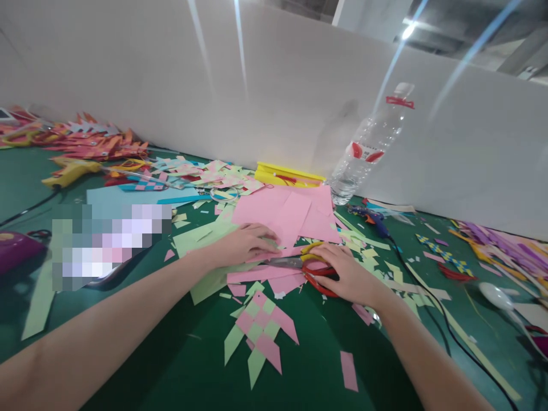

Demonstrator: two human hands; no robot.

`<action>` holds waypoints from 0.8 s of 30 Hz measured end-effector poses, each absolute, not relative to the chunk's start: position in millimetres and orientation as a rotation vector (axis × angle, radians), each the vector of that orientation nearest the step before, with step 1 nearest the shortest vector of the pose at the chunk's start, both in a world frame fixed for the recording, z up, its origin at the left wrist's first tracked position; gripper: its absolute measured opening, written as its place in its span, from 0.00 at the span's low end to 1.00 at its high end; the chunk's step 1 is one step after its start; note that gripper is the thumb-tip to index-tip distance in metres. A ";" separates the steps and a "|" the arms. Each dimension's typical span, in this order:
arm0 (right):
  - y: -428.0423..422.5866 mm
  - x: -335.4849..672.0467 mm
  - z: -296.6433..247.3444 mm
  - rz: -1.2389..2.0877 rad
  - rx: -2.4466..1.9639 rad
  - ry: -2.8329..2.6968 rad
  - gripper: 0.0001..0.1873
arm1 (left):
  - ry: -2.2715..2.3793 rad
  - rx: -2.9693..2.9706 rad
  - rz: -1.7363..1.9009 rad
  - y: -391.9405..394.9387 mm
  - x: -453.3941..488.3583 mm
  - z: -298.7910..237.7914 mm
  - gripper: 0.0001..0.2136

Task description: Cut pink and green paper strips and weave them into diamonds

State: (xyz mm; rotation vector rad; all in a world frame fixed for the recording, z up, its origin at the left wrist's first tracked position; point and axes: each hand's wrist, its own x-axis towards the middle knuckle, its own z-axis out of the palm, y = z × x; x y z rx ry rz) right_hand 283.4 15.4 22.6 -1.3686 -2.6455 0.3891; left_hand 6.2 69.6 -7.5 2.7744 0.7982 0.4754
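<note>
My left hand (248, 244) lies on the pink and pale green paper with its fingers stretched out. Close to its fingertips is a pink paper strip (244, 276). My right hand (342, 271) grips the scissors (319, 282), which have red and yellow handles. Their blades (285, 262) point left, toward my left hand, over pink paper. Behind both hands lie large pink sheets (265, 208), with a light green sheet (188, 242) to their left. Nearer to me rests a woven pink and green paper fish (259, 325).
A tilted plastic bottle (368, 151) leans on the grey partition (214, 85). A blurred-out phone (115, 245), a yellow glue gun (71, 172) and a purple object (19, 251) are left. Right are a blue glue gun (372, 220), its black cord and a white spoon (496, 297).
</note>
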 end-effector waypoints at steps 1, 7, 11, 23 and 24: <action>15.3 283.7 22.8 0.385 -1.368 -2.647 0.19 | 0.797 2.774 0.481 69.7 6.1 -7.8 0.12; 13.3 283.2 25.4 0.392 -1.370 -2.642 0.18 | 0.802 2.770 0.492 70.0 6.0 -8.9 0.12; 11.8 284.2 27.7 0.412 -1.379 -2.640 0.19 | 0.794 2.761 0.498 70.2 5.6 -10.2 0.12; 11.6 286.6 30.2 0.465 -1.456 -2.636 0.23 | 0.799 2.782 0.478 69.8 5.6 -7.3 0.13; 11.1 285.5 30.8 0.460 -1.450 -2.641 0.23 | 0.807 2.790 0.475 69.2 6.0 -7.0 0.13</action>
